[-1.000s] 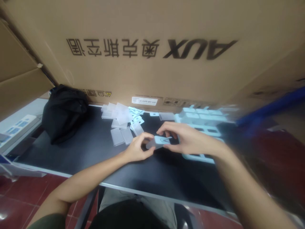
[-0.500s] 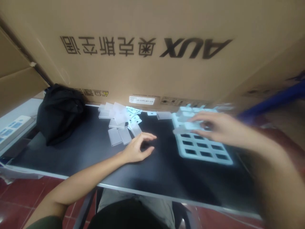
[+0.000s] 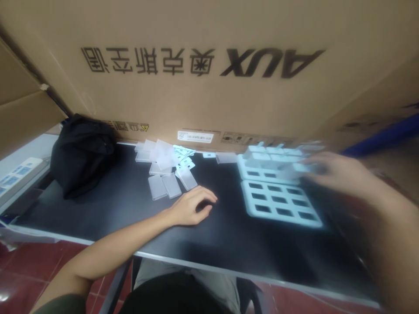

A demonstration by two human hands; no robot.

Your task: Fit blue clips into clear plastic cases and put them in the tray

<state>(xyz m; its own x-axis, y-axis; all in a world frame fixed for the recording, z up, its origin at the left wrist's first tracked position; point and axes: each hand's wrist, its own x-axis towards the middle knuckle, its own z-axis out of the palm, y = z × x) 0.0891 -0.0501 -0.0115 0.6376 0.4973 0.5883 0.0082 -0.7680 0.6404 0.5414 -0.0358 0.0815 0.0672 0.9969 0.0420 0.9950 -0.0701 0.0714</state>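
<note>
My left hand [image 3: 191,206] rests on the dark tabletop, fingers curved and apart, nothing between them. Just behind its fingers lies a frosted clear plastic case [image 3: 187,179]. At the right, my right hand [image 3: 337,174] is smeared by motion. Its fingertips are closed on a small translucent box [image 3: 291,172] with a pale blue end, also blurred. This box is over the right part of the far pale blue tray [image 3: 244,170]. Several similar boxes [image 3: 257,157] stand in that tray's back rows. The nearer pale blue tray [image 3: 281,203] has rectangular openings showing dark.
Several frosted cases [image 3: 159,185] and a heap of pale blue flat pieces [image 3: 183,158] lie left of centre. A black cloth bag [image 3: 81,157] sits at the left, near a white power strip [image 3: 21,174]. A large cardboard box [image 3: 196,100] walls the table's back.
My right hand has moved right with the small box, from the far tray's left part to its right. My left hand has barely shifted.
</note>
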